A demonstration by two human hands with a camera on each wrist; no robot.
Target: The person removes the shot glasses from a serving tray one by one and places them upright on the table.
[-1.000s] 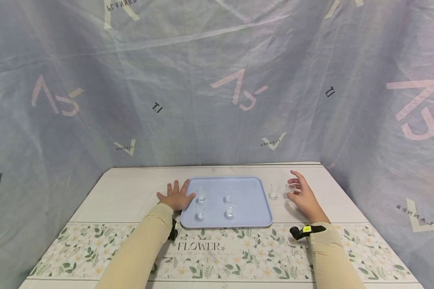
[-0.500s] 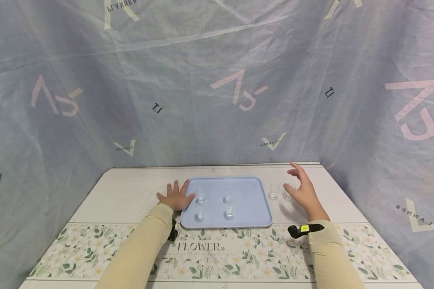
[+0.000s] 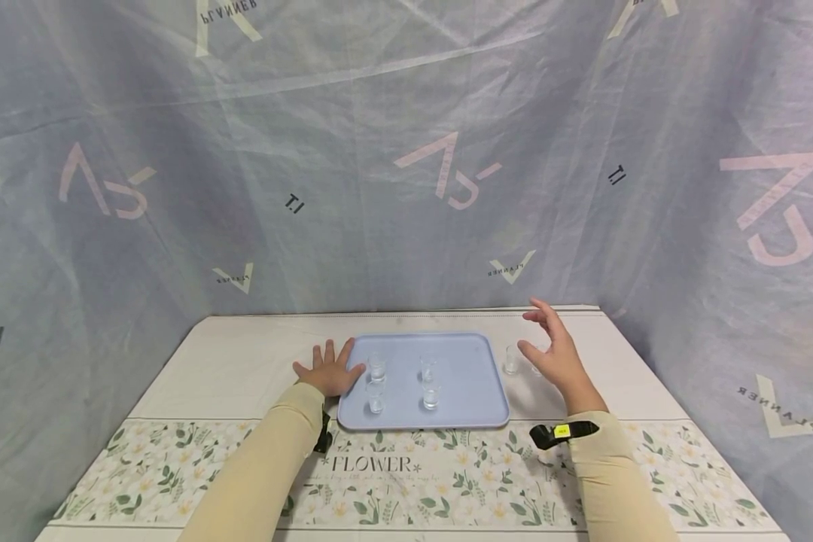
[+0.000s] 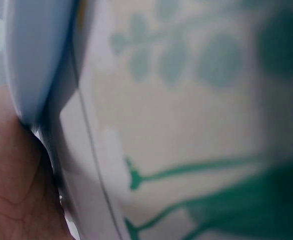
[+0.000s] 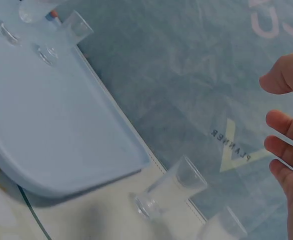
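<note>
My left hand [image 3: 330, 373] lies with spread fingers at the left edge of the blue tray [image 3: 464, 376], its thumb over the rim. In the left wrist view, part of that hand [image 4: 16, 180] touches the tray edge [image 4: 36, 55]. Several small clear glasses stand upright on the tray's left half, among them a back left glass [image 3: 377, 367] and a front right one [image 3: 430, 396]. To the tray's right are two more, a nearer glass [image 5: 174, 187] and a further one [image 5: 224, 225]. My right hand [image 3: 557, 357] hovers above these two, thumb and fingers apart, holding nothing.
The table has a white cover with a floral band [image 3: 393, 482] along the front. A grey printed cloth [image 3: 379, 188] hangs behind the table and on both sides. The tray's right half is bare blue surface.
My right hand has let go of the right-hand glass beside the tray, risen, and moved left over the two glasses. My left hand and the tray have stayed put.
</note>
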